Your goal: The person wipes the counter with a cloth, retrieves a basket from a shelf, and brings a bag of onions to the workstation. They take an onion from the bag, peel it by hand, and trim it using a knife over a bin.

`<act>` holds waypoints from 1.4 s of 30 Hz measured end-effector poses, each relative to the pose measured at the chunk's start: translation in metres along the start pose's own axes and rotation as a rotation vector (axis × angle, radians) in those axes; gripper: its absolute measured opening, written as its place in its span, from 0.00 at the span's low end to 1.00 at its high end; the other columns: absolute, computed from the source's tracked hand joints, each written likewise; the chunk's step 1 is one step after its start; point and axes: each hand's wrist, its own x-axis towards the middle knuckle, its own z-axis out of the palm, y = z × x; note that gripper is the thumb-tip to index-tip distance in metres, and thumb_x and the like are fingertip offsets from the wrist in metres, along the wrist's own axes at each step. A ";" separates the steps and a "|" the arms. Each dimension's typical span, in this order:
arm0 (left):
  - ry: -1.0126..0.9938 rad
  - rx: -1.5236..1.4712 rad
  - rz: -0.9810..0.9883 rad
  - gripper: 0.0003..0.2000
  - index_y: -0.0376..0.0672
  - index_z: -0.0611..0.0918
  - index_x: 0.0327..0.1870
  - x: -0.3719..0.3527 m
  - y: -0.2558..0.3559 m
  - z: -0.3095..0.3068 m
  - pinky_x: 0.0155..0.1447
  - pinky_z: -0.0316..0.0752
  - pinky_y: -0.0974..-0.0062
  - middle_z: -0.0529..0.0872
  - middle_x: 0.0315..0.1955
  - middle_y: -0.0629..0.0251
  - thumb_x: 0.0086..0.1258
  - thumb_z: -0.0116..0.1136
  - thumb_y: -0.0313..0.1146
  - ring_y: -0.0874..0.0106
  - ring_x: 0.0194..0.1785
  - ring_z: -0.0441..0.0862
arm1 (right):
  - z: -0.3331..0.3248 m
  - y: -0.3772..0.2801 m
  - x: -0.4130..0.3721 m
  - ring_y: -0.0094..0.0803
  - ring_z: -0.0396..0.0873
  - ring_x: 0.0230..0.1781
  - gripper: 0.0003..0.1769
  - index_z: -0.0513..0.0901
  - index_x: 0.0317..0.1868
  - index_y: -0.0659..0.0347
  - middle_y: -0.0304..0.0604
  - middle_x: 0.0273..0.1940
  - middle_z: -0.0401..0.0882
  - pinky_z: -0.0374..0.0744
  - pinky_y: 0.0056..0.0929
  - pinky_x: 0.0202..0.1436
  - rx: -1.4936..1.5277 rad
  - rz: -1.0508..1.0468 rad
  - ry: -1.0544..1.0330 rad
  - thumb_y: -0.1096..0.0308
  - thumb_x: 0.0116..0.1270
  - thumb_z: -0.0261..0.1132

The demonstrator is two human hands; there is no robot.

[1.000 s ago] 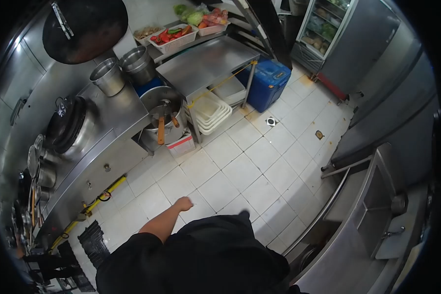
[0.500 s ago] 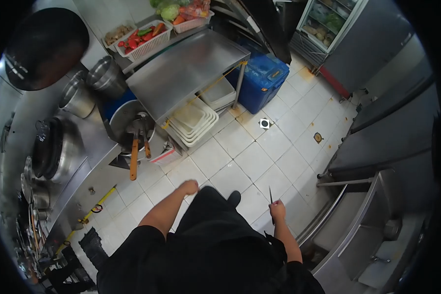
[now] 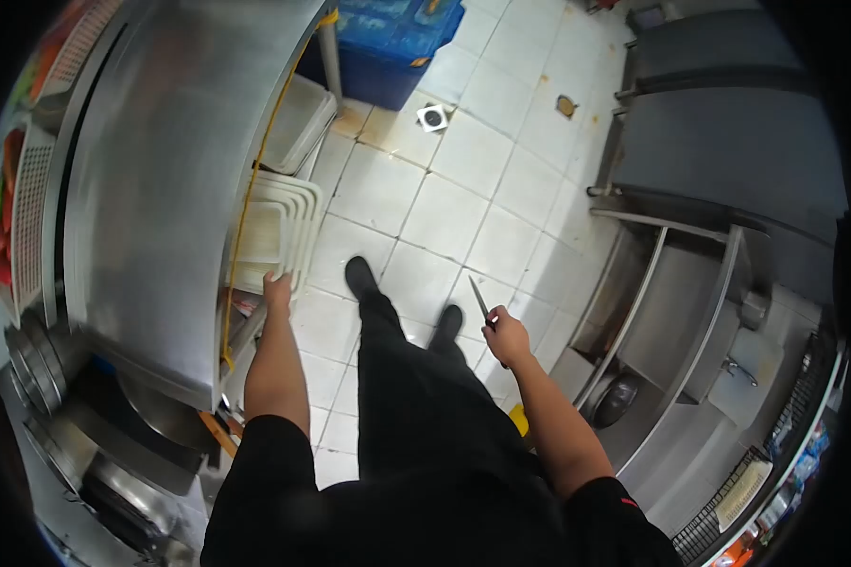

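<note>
My right hand [image 3: 509,338] is closed round the dark handle of a knife [image 3: 478,296]. The narrow blade points forward, over the tiled floor. My left hand [image 3: 277,289], its fingers curled in and holding nothing visible, overlaps the near edge of a stack of pale plastic trays [image 3: 303,203] in this view. Those trays sit under a steel table [image 3: 161,189], to the left of my legs.
A blue lidded bin [image 3: 378,47] stands past the table. Baskets of vegetables [image 3: 33,217] line the far left, with steel pots [image 3: 38,359] nearer me. To my right are a steel sink unit [image 3: 676,317] and grey cabinets [image 3: 719,142]. White tiles [image 3: 444,217] cover the floor.
I have walked forward and the view has turned; the steel table and trays now lie close on my left. My right hand still grips the knife. My left hand has come beside the trays.
</note>
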 end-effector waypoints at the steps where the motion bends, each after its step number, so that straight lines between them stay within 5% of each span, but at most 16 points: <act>1: 0.005 0.036 -0.016 0.23 0.39 0.74 0.56 0.015 0.001 0.000 0.54 0.71 0.68 0.80 0.47 0.52 0.58 0.60 0.36 0.65 0.49 0.78 | 0.006 -0.015 -0.007 0.51 0.80 0.38 0.17 0.73 0.44 0.56 0.53 0.34 0.81 0.77 0.44 0.43 -0.022 -0.049 -0.074 0.63 0.55 0.66; 3: 0.081 -0.282 -0.004 0.30 0.50 0.61 0.66 0.032 0.009 0.018 0.51 0.70 0.68 0.77 0.47 0.59 0.63 0.58 0.38 0.69 0.45 0.76 | 0.018 -0.040 -0.007 0.48 0.80 0.38 0.18 0.71 0.44 0.59 0.51 0.34 0.80 0.76 0.41 0.41 0.213 0.018 -0.188 0.68 0.53 0.66; 10: 0.046 -0.595 -0.283 0.28 0.48 0.65 0.65 0.065 0.032 0.031 0.60 0.65 0.63 0.72 0.59 0.59 0.64 0.59 0.39 0.63 0.59 0.68 | 0.027 -0.047 -0.015 0.36 0.79 0.33 0.15 0.71 0.42 0.61 0.46 0.29 0.77 0.75 0.32 0.38 0.252 0.037 -0.399 0.70 0.56 0.66; 12: 0.107 -0.627 -0.152 0.26 0.54 0.65 0.64 0.077 0.016 0.029 0.53 0.70 0.64 0.72 0.57 0.60 0.64 0.57 0.36 0.65 0.54 0.71 | 0.024 -0.020 -0.019 0.29 0.79 0.33 0.12 0.72 0.41 0.62 0.39 0.28 0.76 0.75 0.28 0.37 0.740 0.240 -0.445 0.73 0.59 0.64; 19: 0.254 -0.776 -0.036 0.41 0.54 0.53 0.68 -0.056 0.048 0.012 0.34 0.76 0.68 0.72 0.52 0.57 0.54 0.54 0.13 0.65 0.42 0.76 | -0.022 0.064 0.012 0.19 0.69 0.26 0.08 0.78 0.34 0.62 0.30 0.26 0.73 0.72 0.20 0.31 0.597 0.308 -0.339 0.74 0.55 0.70; 20: 0.302 -0.709 -0.032 0.42 0.50 0.49 0.70 -0.074 0.035 0.017 0.36 0.78 0.67 0.72 0.54 0.57 0.54 0.54 0.14 0.64 0.44 0.77 | -0.023 0.077 0.026 0.23 0.74 0.28 0.09 0.79 0.34 0.62 0.34 0.27 0.77 0.74 0.25 0.34 0.591 0.264 -0.296 0.72 0.54 0.70; 22: 0.112 -0.877 -0.123 0.29 0.45 0.65 0.62 -0.135 0.017 0.007 0.39 0.79 0.64 0.78 0.49 0.60 0.56 0.56 0.19 0.64 0.43 0.79 | -0.003 0.121 0.068 0.27 0.79 0.31 0.10 0.80 0.34 0.62 0.38 0.28 0.80 0.76 0.29 0.36 0.573 0.144 -0.280 0.70 0.53 0.70; 24: -0.066 -0.842 -0.219 0.16 0.38 0.73 0.51 -0.180 -0.039 0.005 0.46 0.79 0.58 0.78 0.46 0.57 0.61 0.53 0.21 0.60 0.47 0.77 | -0.008 0.148 0.115 0.35 0.79 0.27 0.10 0.81 0.34 0.61 0.44 0.26 0.80 0.77 0.34 0.35 -0.197 -0.423 -0.081 0.66 0.53 0.69; 26: -0.102 -0.949 -0.287 0.10 0.34 0.75 0.42 -0.239 -0.082 0.014 0.47 0.81 0.50 0.75 0.39 0.54 0.59 0.56 0.20 0.57 0.42 0.76 | -0.045 0.125 0.118 0.42 0.82 0.31 0.17 0.82 0.37 0.61 0.49 0.30 0.83 0.78 0.38 0.37 -0.046 -0.224 -0.230 0.58 0.51 0.70; 29: 0.052 -0.993 -0.438 0.12 0.31 0.74 0.43 -0.331 -0.128 0.038 0.39 0.83 0.49 0.76 0.39 0.52 0.58 0.58 0.20 0.56 0.39 0.78 | -0.040 0.142 0.159 0.42 0.83 0.31 0.17 0.83 0.35 0.62 0.49 0.28 0.84 0.78 0.39 0.37 -0.160 -0.442 -0.239 0.57 0.53 0.67; 31: -0.014 -1.043 -0.420 0.14 0.32 0.74 0.46 -0.377 -0.160 0.052 0.41 0.83 0.49 0.78 0.42 0.49 0.59 0.57 0.22 0.54 0.41 0.80 | -0.034 0.162 0.207 0.41 0.82 0.31 0.20 0.83 0.37 0.61 0.50 0.28 0.82 0.78 0.40 0.36 -0.563 -1.060 -0.325 0.52 0.51 0.68; 32: 0.020 -1.097 -0.404 0.16 0.33 0.74 0.48 -0.394 -0.162 0.053 0.42 0.82 0.51 0.78 0.42 0.50 0.58 0.58 0.22 0.56 0.41 0.80 | -0.053 0.149 0.196 0.42 0.81 0.29 0.15 0.84 0.32 0.51 0.43 0.24 0.81 0.77 0.42 0.35 -0.626 -1.236 -0.331 0.53 0.64 0.55; 33: 0.059 -1.151 -0.401 0.17 0.35 0.73 0.49 -0.419 -0.168 0.056 0.43 0.82 0.53 0.78 0.42 0.51 0.58 0.59 0.23 0.57 0.41 0.80 | 0.022 0.209 0.305 0.41 0.81 0.29 0.15 0.84 0.32 0.50 0.41 0.24 0.81 0.77 0.41 0.34 -0.332 -0.914 -0.634 0.53 0.63 0.55; 35: 0.106 -1.220 -0.266 0.19 0.36 0.73 0.52 -0.446 -0.161 0.052 0.42 0.81 0.57 0.79 0.41 0.53 0.58 0.61 0.24 0.60 0.40 0.80 | -0.085 0.109 0.148 0.38 0.81 0.27 0.11 0.83 0.30 0.55 0.42 0.24 0.81 0.78 0.40 0.33 0.196 -0.570 -0.861 0.58 0.61 0.60; 37: 0.136 -1.211 -0.089 0.22 0.38 0.73 0.54 -0.457 -0.171 0.053 0.40 0.78 0.66 0.79 0.39 0.58 0.57 0.62 0.26 0.66 0.39 0.80 | -0.031 0.083 0.195 0.35 0.80 0.26 0.09 0.81 0.29 0.62 0.43 0.23 0.80 0.78 0.37 0.31 -0.706 -1.301 -0.637 0.64 0.58 0.64; 42: 0.327 -1.323 0.114 0.21 0.44 0.78 0.53 -0.512 -0.176 0.018 0.36 0.74 0.76 0.80 0.32 0.67 0.56 0.62 0.27 0.76 0.34 0.77 | 0.020 -0.038 -0.003 0.30 0.77 0.25 0.08 0.81 0.30 0.68 0.43 0.25 0.80 0.75 0.27 0.29 -0.500 -1.323 -0.911 0.69 0.56 0.65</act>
